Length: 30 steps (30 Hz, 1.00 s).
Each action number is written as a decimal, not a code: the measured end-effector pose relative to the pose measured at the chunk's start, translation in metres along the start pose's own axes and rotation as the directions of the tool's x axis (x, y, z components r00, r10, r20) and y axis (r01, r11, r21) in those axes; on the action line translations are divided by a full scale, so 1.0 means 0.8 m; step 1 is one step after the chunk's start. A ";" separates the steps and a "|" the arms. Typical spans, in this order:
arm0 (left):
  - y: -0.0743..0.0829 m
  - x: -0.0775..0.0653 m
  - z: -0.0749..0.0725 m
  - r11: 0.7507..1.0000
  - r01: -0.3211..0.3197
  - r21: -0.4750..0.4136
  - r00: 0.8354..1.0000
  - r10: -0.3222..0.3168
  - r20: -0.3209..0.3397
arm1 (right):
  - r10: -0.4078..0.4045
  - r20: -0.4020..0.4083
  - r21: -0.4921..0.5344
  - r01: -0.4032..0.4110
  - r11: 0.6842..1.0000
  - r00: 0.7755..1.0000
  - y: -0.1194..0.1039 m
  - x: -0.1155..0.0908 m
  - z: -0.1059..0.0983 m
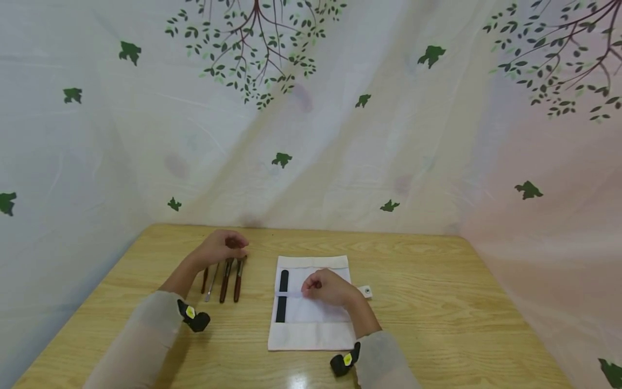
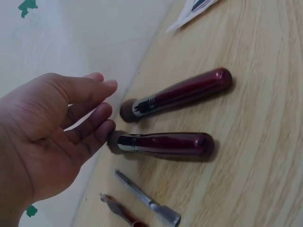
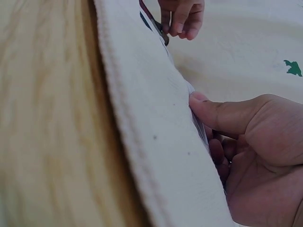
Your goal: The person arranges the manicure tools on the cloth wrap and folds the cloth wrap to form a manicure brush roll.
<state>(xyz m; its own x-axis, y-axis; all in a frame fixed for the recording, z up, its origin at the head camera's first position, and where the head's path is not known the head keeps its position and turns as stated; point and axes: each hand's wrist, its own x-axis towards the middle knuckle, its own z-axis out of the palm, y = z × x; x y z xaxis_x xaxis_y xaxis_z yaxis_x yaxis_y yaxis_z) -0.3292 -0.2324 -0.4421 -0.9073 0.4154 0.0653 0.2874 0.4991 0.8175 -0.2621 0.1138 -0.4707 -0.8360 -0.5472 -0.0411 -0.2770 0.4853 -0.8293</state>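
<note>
My left hand is over the upper ends of a row of tools, its fingers loosely bent and its thumb apart. In the left wrist view its fingertips come right at the bristles of a makeup brush with a dark red handle. A second such brush lies alongside. With thumb and fingers my right hand pinches the thin white elastic band across an open white cloth roll. A black strip with a rounded end, like a nail file, lies under that band on the left.
Beside the brushes lie a metal cuticle pusher and a thin tool with a reddish-brown handle. A snap tab sticks out from the roll's right side. Behind the wooden table hangs a leaf-patterned curtain.
</note>
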 end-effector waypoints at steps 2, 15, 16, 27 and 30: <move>0.000 -0.002 -0.002 1.000 0.005 0.028 1.000 -0.006 0.005 | 0.005 -0.001 -0.001 -0.005 1.000 1.000 -0.001 0.000 0.000; -0.003 -0.016 -0.004 0.978 -0.038 0.205 0.998 0.027 0.056 | 0.005 -0.007 -0.007 -0.005 1.000 1.000 -0.001 0.001 0.002; -0.004 -0.018 -0.004 0.977 -0.032 0.209 0.998 0.021 0.055 | 0.006 -0.007 -0.007 -0.006 1.000 1.000 -0.001 0.002 0.002; 0.002 -0.030 0.015 0.951 -0.031 0.307 0.999 0.031 0.006 | 0.000 -0.005 -0.012 0.000 1.000 1.000 0.002 0.002 0.000; 0.001 -0.030 0.020 0.951 -0.011 0.309 1.000 0.010 0.004 | -0.002 -0.003 -0.018 0.002 1.000 1.000 0.003 0.002 -0.001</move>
<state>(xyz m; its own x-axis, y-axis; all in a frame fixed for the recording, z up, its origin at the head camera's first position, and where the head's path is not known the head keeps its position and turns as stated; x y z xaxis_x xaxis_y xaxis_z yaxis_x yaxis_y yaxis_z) -0.3019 -0.2297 -0.4522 -0.9030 0.4236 0.0716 0.3783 0.7050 0.5999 -0.2644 0.1145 -0.4727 -0.8369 -0.5461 -0.0375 -0.2871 0.4963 -0.8193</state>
